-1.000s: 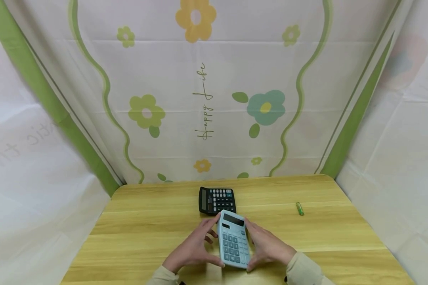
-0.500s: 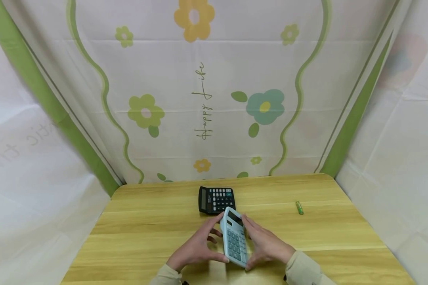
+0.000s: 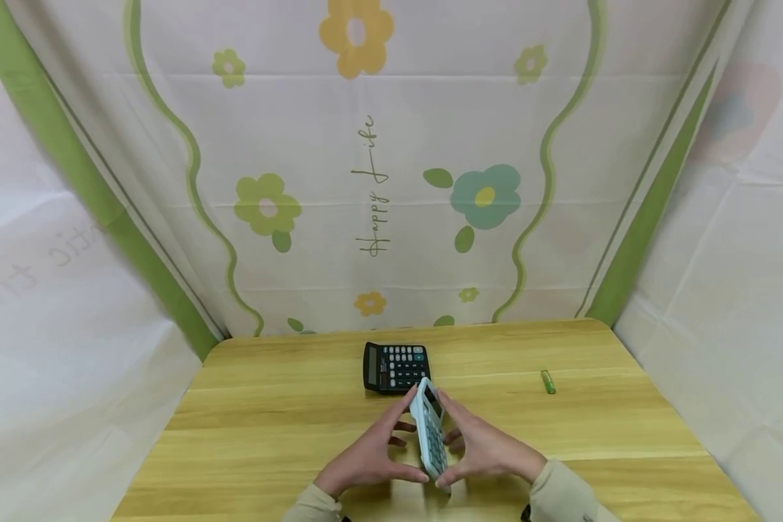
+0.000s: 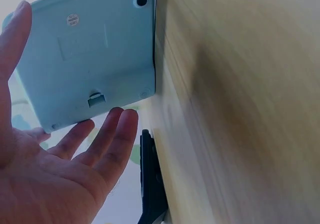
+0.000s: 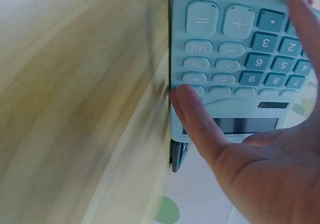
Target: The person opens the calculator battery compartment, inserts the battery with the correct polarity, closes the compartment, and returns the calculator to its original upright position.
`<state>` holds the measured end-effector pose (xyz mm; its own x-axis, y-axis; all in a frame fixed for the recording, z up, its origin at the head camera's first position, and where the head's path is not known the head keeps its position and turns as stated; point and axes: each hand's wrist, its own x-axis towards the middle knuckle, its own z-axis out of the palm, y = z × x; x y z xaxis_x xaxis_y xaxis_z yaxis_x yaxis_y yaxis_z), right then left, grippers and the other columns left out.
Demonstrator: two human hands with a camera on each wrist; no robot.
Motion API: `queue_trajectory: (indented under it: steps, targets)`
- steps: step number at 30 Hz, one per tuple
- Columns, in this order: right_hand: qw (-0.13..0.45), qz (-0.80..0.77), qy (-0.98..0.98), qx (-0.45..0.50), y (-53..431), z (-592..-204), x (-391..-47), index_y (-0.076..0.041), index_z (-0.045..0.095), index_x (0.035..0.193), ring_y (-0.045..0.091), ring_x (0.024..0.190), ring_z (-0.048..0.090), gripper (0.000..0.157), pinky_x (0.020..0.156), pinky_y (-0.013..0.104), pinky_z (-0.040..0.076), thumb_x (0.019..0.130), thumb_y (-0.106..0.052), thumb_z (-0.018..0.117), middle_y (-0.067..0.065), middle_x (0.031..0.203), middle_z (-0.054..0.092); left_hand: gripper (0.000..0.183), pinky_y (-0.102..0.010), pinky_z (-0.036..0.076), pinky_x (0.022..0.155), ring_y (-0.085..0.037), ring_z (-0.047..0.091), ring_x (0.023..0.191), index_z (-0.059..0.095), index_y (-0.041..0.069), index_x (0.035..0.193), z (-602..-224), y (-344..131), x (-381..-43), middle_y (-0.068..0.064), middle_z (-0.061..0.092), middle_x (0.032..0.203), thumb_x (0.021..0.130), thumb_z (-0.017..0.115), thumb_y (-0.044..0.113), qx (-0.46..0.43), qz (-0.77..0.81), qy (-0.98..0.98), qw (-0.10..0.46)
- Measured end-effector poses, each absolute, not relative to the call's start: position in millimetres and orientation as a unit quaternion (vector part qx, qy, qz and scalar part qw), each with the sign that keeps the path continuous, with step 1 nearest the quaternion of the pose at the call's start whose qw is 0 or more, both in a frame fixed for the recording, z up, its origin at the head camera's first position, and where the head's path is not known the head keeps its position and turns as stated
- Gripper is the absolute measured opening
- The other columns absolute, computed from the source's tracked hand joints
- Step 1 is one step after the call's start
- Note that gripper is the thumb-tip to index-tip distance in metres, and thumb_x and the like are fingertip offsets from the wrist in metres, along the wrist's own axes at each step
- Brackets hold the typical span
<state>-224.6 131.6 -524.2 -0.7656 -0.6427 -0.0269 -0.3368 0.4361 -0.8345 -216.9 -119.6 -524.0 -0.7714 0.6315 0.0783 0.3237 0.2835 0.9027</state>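
A light blue calculator (image 3: 432,433) stands tilted on its long side edge, low over the table, between my two hands. My left hand (image 3: 369,452) holds it with thumb and index finger at the corners of its upper edge; the other fingers spread behind its back. The right hand (image 3: 494,447) grips it the same way from the keypad side, with fingertips on the keys and face in the right wrist view. The left wrist view shows the calculator's back (image 4: 85,54), with a small latch, a round sticker and a dark round hole.
Behind the hands, a black calculator (image 3: 401,366) lies on the wooden table (image 3: 267,406). A small green cylinder like a battery (image 3: 548,382) lies to the right. A white flowered cloth (image 3: 313,246) hangs at the table's back edge, with white cloths at both sides.
The light blue calculator has turned from facing up to standing nearly on its side edge, its face now toward the right. Both hands have kept hold and drawn closer together.
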Motion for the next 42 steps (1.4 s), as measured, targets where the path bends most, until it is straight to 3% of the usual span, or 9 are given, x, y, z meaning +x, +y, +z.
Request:
queue_trajectory:
  steps: [10,17,23,25,28,30,36,42]
  targets:
    - [0.18,-0.471,0.814,-0.288,127,-516,-222,-0.032,-0.012,0.152,0.029,0.106,0.064,0.11,0.088,0.04,0.054,0.083,-0.041,0.073,0.021,0.159,0.002,0.122,-0.04,0.049,0.098,-0.023,0.046,0.128,-0.008,0.043,0.151,-531,-115,-215,0.006,0.01,0.159,0.07,0.083,0.043,0.275,0.505,0.803,0.158]
    - [0.134,-0.433,0.85,-0.269,117,-511,-218,-0.026,-0.013,0.152,0.029,0.118,0.056,0.098,0.106,0.057,0.035,0.091,-0.051,0.059,0.019,0.158,0.001,0.125,-0.044,0.044,0.102,-0.019,0.043,0.129,-0.016,0.041,0.149,-530,-107,-211,0.003,0.011,0.158,0.071,0.081,0.047,0.275,0.475,0.821,0.155]
    - [0.167,-0.46,0.829,-0.272,117,-508,-218,-0.031,-0.017,0.151,0.018,0.1,0.066,0.099,0.098,0.051,0.046,0.091,-0.047,0.06,0.021,0.158,0.0,0.129,-0.054,0.037,0.105,-0.016,0.043,0.129,-0.017,0.039,0.149,-530,-103,-208,0.003,0.023,0.155,0.067,0.081,0.055,0.265,0.444,0.846,0.13]
    - [0.182,-0.474,0.818,-0.269,120,-508,-218,-0.035,-0.017,0.15,0.028,0.115,0.059,0.097,0.1,0.057,0.042,0.092,-0.045,0.06,0.023,0.158,0.003,0.129,-0.054,0.037,0.105,-0.017,0.042,0.13,-0.017,0.038,0.15,-531,-103,-207,0.004,0.021,0.156,0.067,0.079,0.057,0.268,0.436,0.85,0.127]
    - [0.209,-0.499,0.8,-0.26,126,-508,-217,-0.039,-0.015,0.15,0.042,0.133,0.038,0.093,0.104,0.065,0.032,0.094,-0.042,0.059,0.024,0.157,0.009,0.124,-0.055,0.038,0.105,-0.021,0.042,0.132,-0.016,0.037,0.15,-532,-102,-207,0.006,0.017,0.157,0.071,0.077,0.057,0.279,0.439,0.844,0.131]
    - [0.228,-0.523,0.78,-0.257,129,-508,-218,-0.04,-0.015,0.15,0.046,0.137,0.027,0.091,0.104,0.063,0.034,0.095,-0.039,0.058,0.024,0.157,0.01,0.12,-0.056,0.038,0.105,-0.024,0.041,0.133,-0.014,0.038,0.151,-533,-102,-209,0.009,0.015,0.158,0.073,0.076,0.054,0.286,0.444,0.838,0.138]
    - [0.298,-0.609,0.69,-0.254,133,-506,-218,-0.039,-0.014,0.15,0.039,0.126,0.044,0.088,0.092,0.044,0.053,0.098,-0.027,0.056,0.026,0.157,-0.002,0.116,-0.059,0.034,0.107,-0.03,0.038,0.135,-0.01,0.04,0.151,-538,-104,-213,0.013,0.009,0.159,0.075,0.078,0.048,0.289,0.45,0.831,0.153]
    - [0.32,-0.626,0.664,-0.252,136,-507,-221,-0.035,-0.012,0.152,0.04,0.129,0.04,0.083,0.092,0.046,0.052,0.1,-0.025,0.052,0.025,0.157,-0.005,0.12,-0.053,0.034,0.109,-0.026,0.039,0.134,-0.008,0.039,0.152,-540,-105,-216,0.014,0.01,0.158,0.072,0.082,0.043,0.297,0.451,0.829,0.148]
